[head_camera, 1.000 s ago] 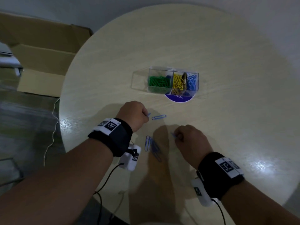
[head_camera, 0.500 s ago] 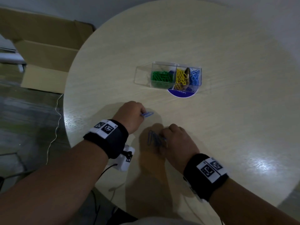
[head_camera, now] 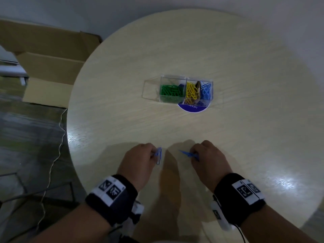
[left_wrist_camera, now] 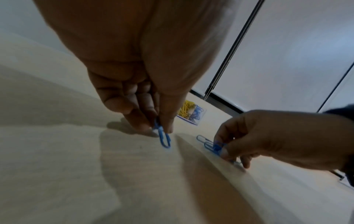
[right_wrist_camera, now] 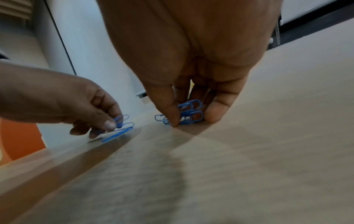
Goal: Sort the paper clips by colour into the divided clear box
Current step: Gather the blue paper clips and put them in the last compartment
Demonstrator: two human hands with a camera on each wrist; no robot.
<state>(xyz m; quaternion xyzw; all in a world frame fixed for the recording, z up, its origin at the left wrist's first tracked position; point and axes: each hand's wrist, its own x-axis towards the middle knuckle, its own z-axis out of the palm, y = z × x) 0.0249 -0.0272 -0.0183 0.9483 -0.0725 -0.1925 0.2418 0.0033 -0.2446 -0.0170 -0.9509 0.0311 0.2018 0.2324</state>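
Observation:
The divided clear box point(head_camera: 186, 79) stands mid-table, with green clips point(head_camera: 171, 91) in its left cell, yellow clips point(head_camera: 191, 90) in the middle and light blue clips point(head_camera: 206, 91) on the right. My left hand point(head_camera: 140, 159) pinches blue paper clips point(head_camera: 158, 156) between thumb and fingers point(left_wrist_camera: 166, 119), their tips hanging just above the wood point(left_wrist_camera: 164, 138). My right hand point(head_camera: 207, 158) grips a small bunch of blue clips point(head_camera: 188, 153) low over the table point(right_wrist_camera: 188, 112). Both hands are at the near edge, well short of the box.
The round pale wooden table point(head_camera: 245, 137) has a purple-and-white round disc point(head_camera: 192, 108) under the box's front. An open cardboard carton point(head_camera: 49, 67) sits on the floor to the left, beside a thin cable point(head_camera: 59, 130).
My right hand swept left over the loose blue clips, gathered them and now holds them. My left hand took the single clip off the table. No loose clips lie between the hands now.

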